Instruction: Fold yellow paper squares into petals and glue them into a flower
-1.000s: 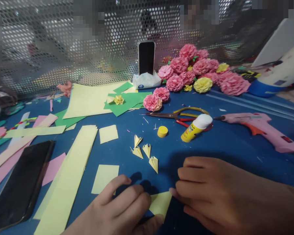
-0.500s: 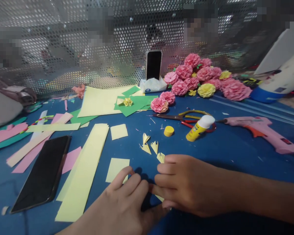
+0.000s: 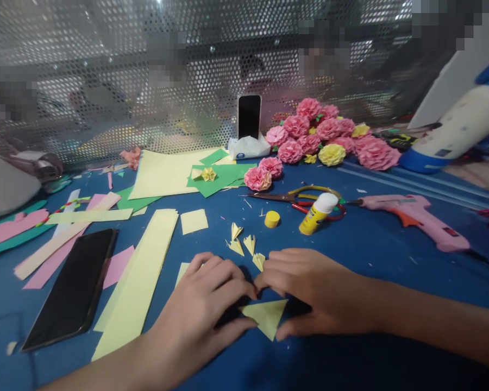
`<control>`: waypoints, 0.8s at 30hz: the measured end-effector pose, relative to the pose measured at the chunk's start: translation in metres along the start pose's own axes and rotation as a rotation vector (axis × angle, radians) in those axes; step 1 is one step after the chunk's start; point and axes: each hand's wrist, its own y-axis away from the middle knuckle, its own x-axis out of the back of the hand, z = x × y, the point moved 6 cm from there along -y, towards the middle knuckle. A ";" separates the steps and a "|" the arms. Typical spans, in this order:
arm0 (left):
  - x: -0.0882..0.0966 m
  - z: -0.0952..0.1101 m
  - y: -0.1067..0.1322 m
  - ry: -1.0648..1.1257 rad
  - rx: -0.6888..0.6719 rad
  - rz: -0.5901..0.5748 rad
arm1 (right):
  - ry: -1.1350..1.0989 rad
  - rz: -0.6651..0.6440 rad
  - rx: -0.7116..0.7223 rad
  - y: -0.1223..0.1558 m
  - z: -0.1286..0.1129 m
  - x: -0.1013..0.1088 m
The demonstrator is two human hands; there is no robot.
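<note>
A small yellow paper piece (image 3: 265, 316), folded into a triangle, lies flat on the blue table (image 3: 375, 250) between my hands. My left hand (image 3: 206, 304) pinches its left corner with thumb and fingers curled. My right hand (image 3: 315, 290) presses on its right side, fingers bent over it and thumb at the lower edge. Several small folded yellow petals (image 3: 244, 245) lie just beyond my fingertips.
A black phone (image 3: 71, 288) and long yellow paper strips (image 3: 140, 274) lie at the left. A glue stick (image 3: 317, 213), its yellow cap (image 3: 271, 219), scissors (image 3: 297, 196) and a pink glue gun (image 3: 411, 213) sit behind my hands. Pink and yellow paper flowers (image 3: 326, 136) are piled at the back.
Both hands have drawn together over the paper. It now shows as a folded triangle between them, where earlier a squarer piece peeked out. The view shifted slightly.
</note>
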 end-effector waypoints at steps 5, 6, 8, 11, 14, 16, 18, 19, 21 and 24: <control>-0.004 -0.002 0.001 -0.015 0.014 0.035 | 0.016 0.069 -0.055 -0.001 0.003 -0.004; -0.004 0.000 0.001 -0.041 -0.016 0.039 | 0.014 0.079 -0.068 0.000 0.004 -0.004; -0.005 0.003 0.003 -0.094 -0.087 0.029 | 0.004 0.101 -0.092 0.001 0.005 -0.005; -0.007 0.007 0.005 -0.125 -0.161 0.002 | -0.004 0.139 -0.103 0.005 0.006 -0.004; -0.007 0.008 0.007 -0.134 -0.198 0.004 | -0.014 0.162 -0.114 0.006 0.007 -0.002; -0.008 0.007 0.007 -0.152 -0.204 0.009 | -0.027 0.167 -0.121 0.005 0.008 -0.002; -0.007 0.007 0.007 -0.170 -0.200 0.019 | -0.049 0.169 -0.119 0.005 0.008 -0.001; -0.007 0.007 0.007 -0.177 -0.200 0.026 | -0.061 0.171 -0.113 0.004 0.008 0.000; -0.006 0.008 0.007 -0.190 -0.200 0.044 | -0.087 0.171 -0.103 0.004 0.008 0.000; -0.006 0.009 0.007 -0.209 -0.209 0.053 | -0.132 0.167 -0.101 0.005 0.010 0.001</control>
